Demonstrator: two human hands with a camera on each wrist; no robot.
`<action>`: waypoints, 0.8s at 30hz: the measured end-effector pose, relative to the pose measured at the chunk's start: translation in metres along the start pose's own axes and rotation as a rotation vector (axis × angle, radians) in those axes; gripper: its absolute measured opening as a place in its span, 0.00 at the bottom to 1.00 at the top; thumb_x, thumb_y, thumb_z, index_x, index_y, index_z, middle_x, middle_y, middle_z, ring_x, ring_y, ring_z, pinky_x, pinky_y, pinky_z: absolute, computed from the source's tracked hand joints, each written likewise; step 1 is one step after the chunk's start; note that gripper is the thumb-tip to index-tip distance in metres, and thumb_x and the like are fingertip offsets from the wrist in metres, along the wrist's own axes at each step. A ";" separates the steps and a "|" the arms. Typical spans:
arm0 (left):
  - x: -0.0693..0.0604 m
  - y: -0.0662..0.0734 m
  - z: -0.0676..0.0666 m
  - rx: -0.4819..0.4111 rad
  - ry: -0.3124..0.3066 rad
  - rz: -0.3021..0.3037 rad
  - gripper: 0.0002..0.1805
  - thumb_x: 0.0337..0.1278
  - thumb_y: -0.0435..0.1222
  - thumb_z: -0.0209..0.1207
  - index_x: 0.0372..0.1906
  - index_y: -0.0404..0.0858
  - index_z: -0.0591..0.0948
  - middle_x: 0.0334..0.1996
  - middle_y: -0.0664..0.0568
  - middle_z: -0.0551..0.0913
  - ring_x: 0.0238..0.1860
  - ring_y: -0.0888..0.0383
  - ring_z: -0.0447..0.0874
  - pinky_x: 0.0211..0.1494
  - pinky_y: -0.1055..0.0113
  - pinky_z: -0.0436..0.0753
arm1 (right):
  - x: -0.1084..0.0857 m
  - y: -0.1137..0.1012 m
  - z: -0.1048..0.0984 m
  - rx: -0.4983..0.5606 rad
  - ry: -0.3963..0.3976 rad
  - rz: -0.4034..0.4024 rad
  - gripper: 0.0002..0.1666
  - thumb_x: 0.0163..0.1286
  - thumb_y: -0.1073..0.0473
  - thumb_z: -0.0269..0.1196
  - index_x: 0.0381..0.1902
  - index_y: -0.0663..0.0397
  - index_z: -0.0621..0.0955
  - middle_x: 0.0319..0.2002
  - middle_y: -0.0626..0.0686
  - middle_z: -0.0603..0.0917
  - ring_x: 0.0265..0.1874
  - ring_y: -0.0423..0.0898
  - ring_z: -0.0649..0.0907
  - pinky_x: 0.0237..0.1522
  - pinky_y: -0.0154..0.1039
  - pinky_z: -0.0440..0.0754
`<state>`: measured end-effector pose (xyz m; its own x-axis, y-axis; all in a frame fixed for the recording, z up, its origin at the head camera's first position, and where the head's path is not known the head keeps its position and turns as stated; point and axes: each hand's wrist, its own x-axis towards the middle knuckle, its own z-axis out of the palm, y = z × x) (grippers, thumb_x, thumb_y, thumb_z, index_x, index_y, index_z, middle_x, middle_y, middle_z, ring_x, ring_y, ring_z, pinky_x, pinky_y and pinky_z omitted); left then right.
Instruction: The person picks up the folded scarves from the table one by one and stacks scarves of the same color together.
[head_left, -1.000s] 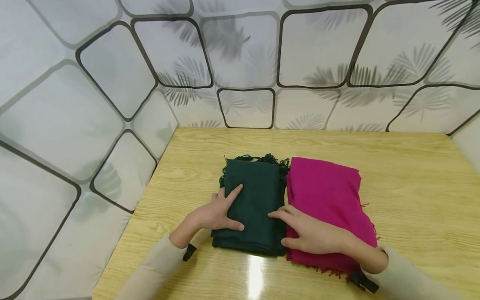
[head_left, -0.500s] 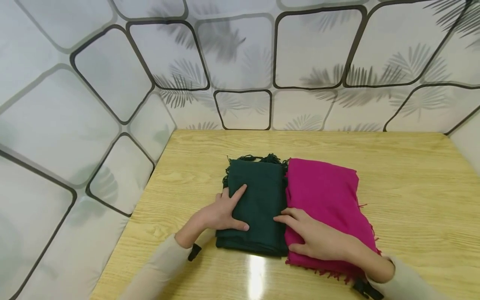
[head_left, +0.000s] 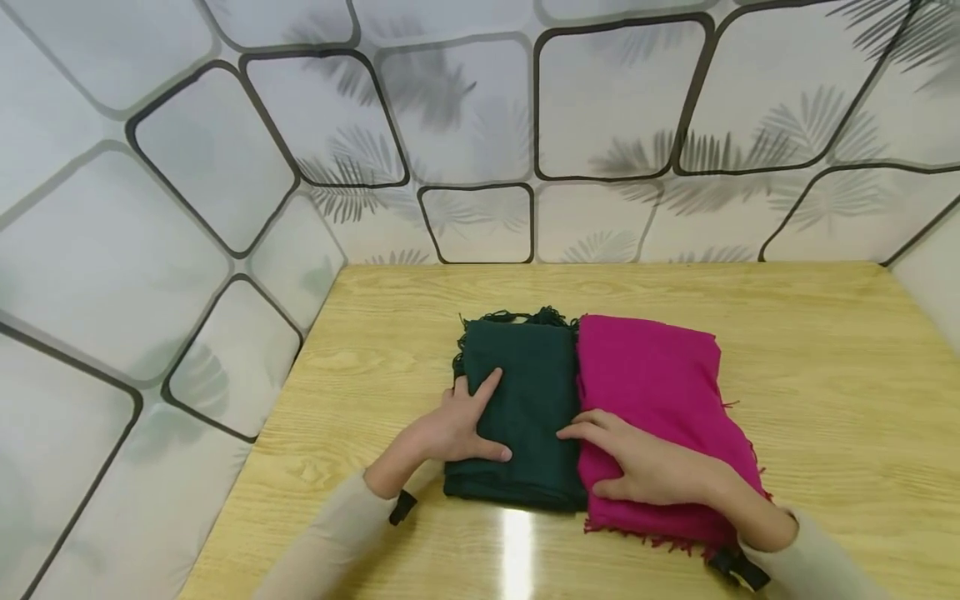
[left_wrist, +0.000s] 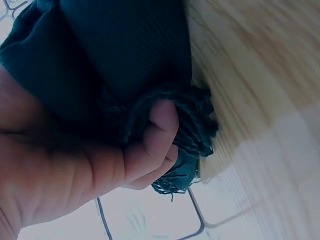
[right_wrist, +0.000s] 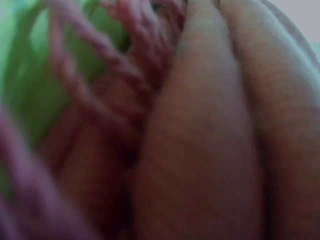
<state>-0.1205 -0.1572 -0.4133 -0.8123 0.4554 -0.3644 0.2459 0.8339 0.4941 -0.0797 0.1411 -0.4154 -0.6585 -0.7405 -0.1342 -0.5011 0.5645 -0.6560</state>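
Note:
A dark green fringed scarf (head_left: 528,408), folded into a rectangle, lies on the table. Spread over its left side, my left hand (head_left: 456,427) rests thumb and index finger on top. Other fingers bend beside the green fringe (left_wrist: 197,122) in the left wrist view. Right of the green scarf, and touching it, is a folded magenta fringed scarf (head_left: 652,367). My right hand (head_left: 637,458) lies across it, fingertips reaching the green scarf's right edge. The right wrist view shows blurred cloth folds (right_wrist: 200,130) and twisted fringe strands close up; the hand cannot be made out there.
The light wood-grain table (head_left: 825,375) extends to both sides of the scarves. A wall covering (head_left: 480,108) with rounded squares and leaf prints stands behind the table and along its left. Dark straps (head_left: 738,569) show at both wrists.
The green scarf has slid a little to the right together with my left hand. The right hand and the magenta scarf have shifted slightly right too. The head view has turned slightly.

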 end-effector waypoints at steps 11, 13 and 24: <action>0.015 0.006 -0.018 0.107 -0.034 -0.026 0.61 0.54 0.61 0.66 0.81 0.48 0.40 0.73 0.27 0.50 0.70 0.29 0.58 0.64 0.42 0.72 | 0.012 0.012 -0.022 -0.010 0.009 0.010 0.42 0.59 0.51 0.73 0.69 0.43 0.69 0.65 0.45 0.69 0.65 0.48 0.67 0.60 0.44 0.77; 0.013 0.007 -0.023 0.125 -0.056 -0.037 0.59 0.56 0.61 0.64 0.81 0.48 0.41 0.74 0.27 0.50 0.69 0.32 0.63 0.65 0.45 0.71 | 0.010 0.010 -0.027 -0.018 0.001 0.012 0.39 0.63 0.47 0.70 0.70 0.43 0.69 0.65 0.45 0.69 0.65 0.48 0.68 0.61 0.46 0.77; 0.002 0.035 -0.055 0.255 0.225 0.002 0.52 0.62 0.63 0.57 0.81 0.52 0.43 0.78 0.36 0.45 0.75 0.32 0.49 0.64 0.37 0.69 | -0.002 0.004 -0.060 -0.044 0.264 0.127 0.42 0.69 0.44 0.65 0.76 0.48 0.64 0.72 0.57 0.63 0.70 0.59 0.63 0.63 0.61 0.72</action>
<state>-0.1428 -0.1438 -0.3533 -0.9010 0.4005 -0.1664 0.3489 0.8973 0.2705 -0.1139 0.1665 -0.3728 -0.8380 -0.5456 -0.0119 -0.4250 0.6662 -0.6128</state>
